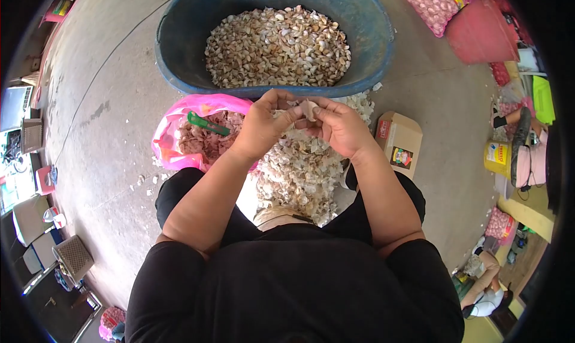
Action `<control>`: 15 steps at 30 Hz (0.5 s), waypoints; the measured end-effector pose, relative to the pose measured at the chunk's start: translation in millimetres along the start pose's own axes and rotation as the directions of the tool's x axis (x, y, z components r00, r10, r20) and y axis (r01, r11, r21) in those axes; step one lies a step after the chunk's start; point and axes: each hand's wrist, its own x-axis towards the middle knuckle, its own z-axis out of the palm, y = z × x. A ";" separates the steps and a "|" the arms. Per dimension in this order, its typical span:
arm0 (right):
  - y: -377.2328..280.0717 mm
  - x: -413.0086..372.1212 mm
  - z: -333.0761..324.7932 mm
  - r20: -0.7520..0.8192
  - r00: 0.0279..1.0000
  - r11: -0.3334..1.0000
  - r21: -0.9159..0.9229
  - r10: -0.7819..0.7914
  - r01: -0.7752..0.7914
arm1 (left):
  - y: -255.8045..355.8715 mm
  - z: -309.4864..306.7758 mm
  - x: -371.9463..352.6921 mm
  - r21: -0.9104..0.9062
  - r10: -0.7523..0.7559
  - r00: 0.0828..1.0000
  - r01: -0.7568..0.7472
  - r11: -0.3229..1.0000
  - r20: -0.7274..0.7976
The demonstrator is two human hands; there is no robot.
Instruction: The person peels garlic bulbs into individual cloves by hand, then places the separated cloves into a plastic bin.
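Note:
Both my hands meet just below the near rim of a large blue tub (171,40) that holds a heap of garlic cloves (278,46). Between the fingertips is a small pale garlic clove (309,109). My left hand (266,120) pinches toward its left side, and my right hand (338,124) grips it from the right. A pink plastic bag (171,127) of peeled pinkish cloves (206,140) lies open at the left, with a green-handled cutter (208,124) on top. Below my hands spreads a pile of papery garlic skins (299,175).
An open cardboard box (409,130) stands right of the skins. Mesh sacks of garlic (432,4), a red tub (482,31) and a yellow bucket (497,156) line the right side. Another person (488,283) is at the lower right. A grey crate (73,258) stands left.

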 end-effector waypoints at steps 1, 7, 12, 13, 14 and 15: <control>1.1 -0.4 0.3 -0.006 1.000 0.998 -0.068 -0.009 0.008 | 0.6 3.3 -0.4 0.228 0.137 0.990 -0.128 0.965 -0.026; -1.2 -3.4 0.7 -0.036 0.999 0.941 -0.337 -0.032 0.018 | 1.7 0.3 -1.8 0.266 0.013 0.998 0.004 0.964 -0.062; 7.8 -2.2 3.3 0.007 1.000 0.955 -0.297 -0.017 0.018 | -6.2 1.6 -0.9 0.467 0.177 0.980 -0.115 0.877 -0.090; 8.8 -2.6 5.8 0.026 0.999 0.952 -0.305 -0.021 0.028 | -5.9 3.8 -2.5 0.526 0.255 0.963 -0.176 0.832 -0.081; 10.2 -1.5 5.0 0.055 0.997 0.960 -0.272 -0.058 0.071 | -5.8 5.0 -3.3 0.582 0.332 0.941 -0.233 0.779 -0.067; 12.5 0.3 3.2 0.081 0.992 0.965 -0.237 -0.096 0.113 | -6.1 4.6 -2.1 0.399 0.183 0.975 -0.120 0.909 -0.125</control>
